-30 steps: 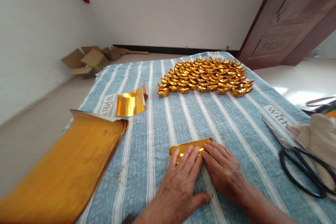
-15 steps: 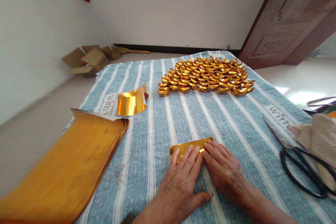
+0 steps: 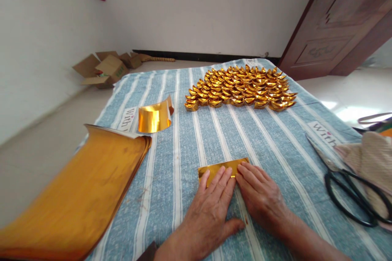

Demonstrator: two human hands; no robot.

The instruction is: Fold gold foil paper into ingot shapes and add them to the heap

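A small rectangle of gold foil paper [image 3: 225, 164] lies flat on the striped tablecloth in front of me. My left hand [image 3: 211, 206] rests on it, palm down, its fingers stretched over the near part and the thumb spread to the right. On the paper's right end press the fingertips of my right hand [image 3: 261, 193], the fingers lying close together and extended. Both hands cover the paper's near edge. Farther back sit many folded gold paper ingots [image 3: 241, 87] in packed rows. A curled piece of gold foil paper [image 3: 154, 117] stands to the left.
A stack of large gold paper sheets [image 3: 79, 187] hangs over the table's left side. Black-handled scissors [image 3: 333, 167] lie at the right beside a beige cloth item [image 3: 376, 155]. The blue-and-white tablecloth [image 3: 165, 151] covers the table. Open cardboard boxes [image 3: 107, 69] stand on the floor.
Both hands stay on the gold foil paper in nearly the same pose. The whole view has shifted very slightly.
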